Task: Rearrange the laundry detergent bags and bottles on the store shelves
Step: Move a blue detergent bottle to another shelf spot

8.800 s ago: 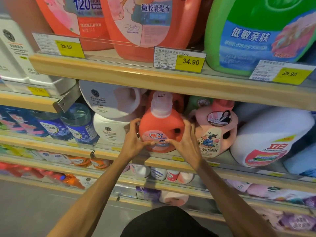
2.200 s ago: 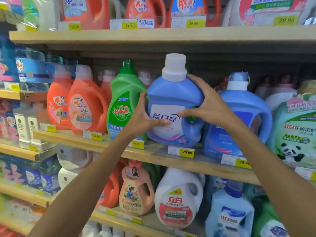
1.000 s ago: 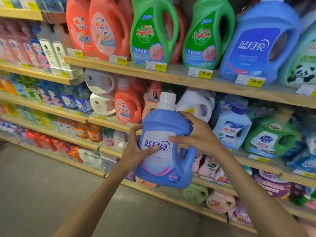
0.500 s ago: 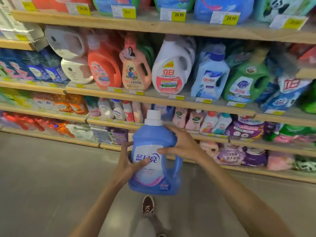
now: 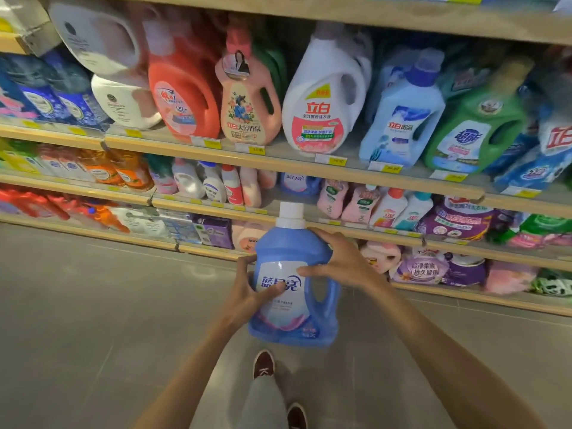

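Note:
A blue detergent bottle with a white cap and a white label hangs upright in the air, low in front of the shelves. My left hand grips its left side with the thumb across the label. My right hand holds the shoulder and upper right side, above the handle. Behind the bottle are the lower shelves: a shelf of small bottles and, below it, a bottom shelf of detergent bags.
Higher up, a wooden shelf carries large bottles: orange, peach, white, light blue and green. Grey floor lies below, with my shoes and trouser leg under the bottle.
I took the blue bottle off the upper shelf with both hands and brought it down. Over the last half second it sank a little further toward the lowest shelves.

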